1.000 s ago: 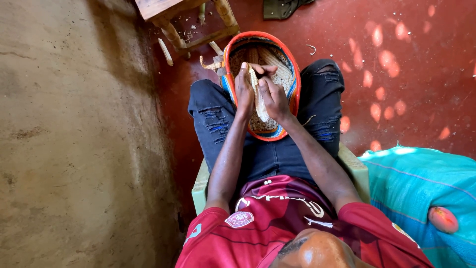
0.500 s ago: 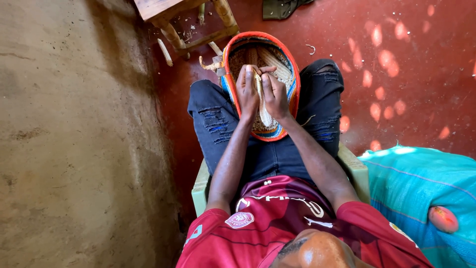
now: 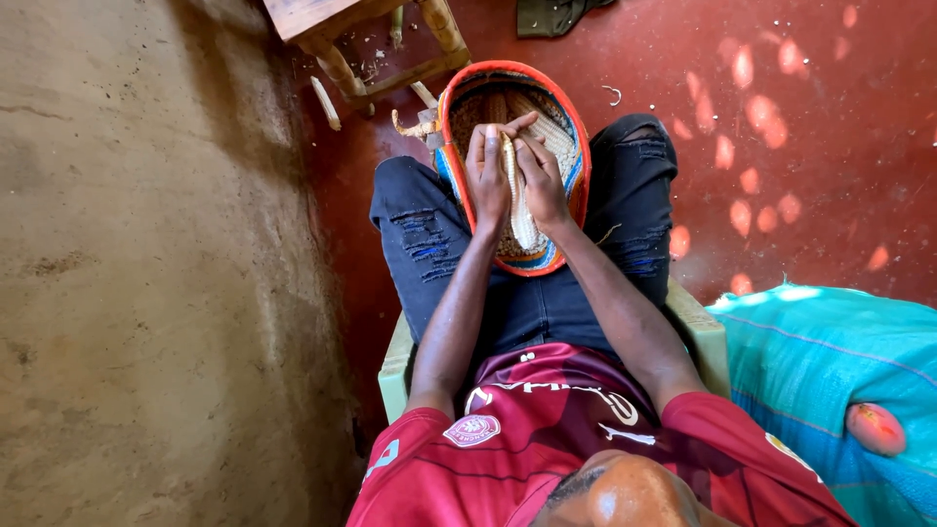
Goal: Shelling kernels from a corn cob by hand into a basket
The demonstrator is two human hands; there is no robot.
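A person sits on a pale green chair (image 3: 395,366), knees apart, a woven basket (image 3: 578,146) with an orange rim on the lap. Over it the left hand (image 3: 488,176) and right hand (image 3: 543,181) press together, both grips closed around a pale maize cob (image 3: 514,195) held upright between the palms. Kernels lie in the basket beneath. Judged from here, hard twisting could scatter kernels over the rim onto the red floor (image 3: 781,117). Farther off, bare cobs (image 3: 325,102) lie by a wooden stool (image 3: 390,39).
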